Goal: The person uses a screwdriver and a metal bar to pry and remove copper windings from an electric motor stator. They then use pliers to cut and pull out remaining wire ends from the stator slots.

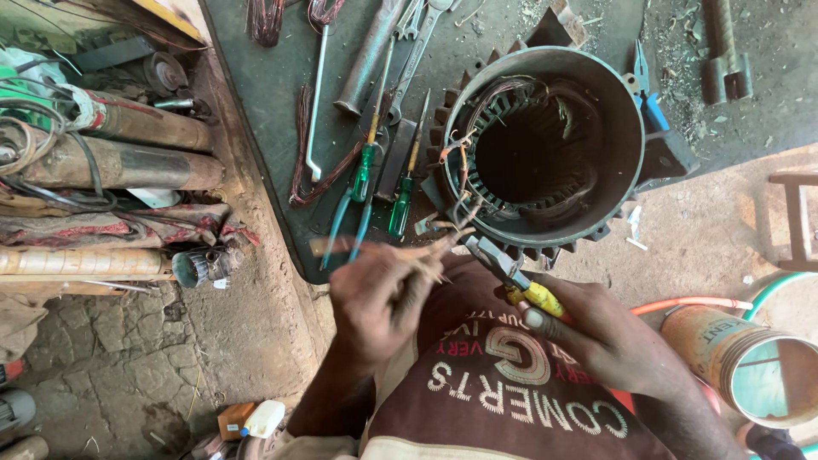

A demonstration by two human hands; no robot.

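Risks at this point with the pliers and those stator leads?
1. The pliers in the right hand work close to the left hand, which pinches thin wire ends: a slip could nick the fingers.
2. The copper leads run from the motor stator winding; a hard pull might tear insulation or snap a lead.
3. The green screwdrivers lie near the bench edge and could get knocked off.

The left hand (pixel 379 298) is raised, back toward the camera, fingers pinched together and pointing toward two o'clock. The right hand (pixel 596 332) is curled in a closed grip, thumb extended toward ten o'clock.
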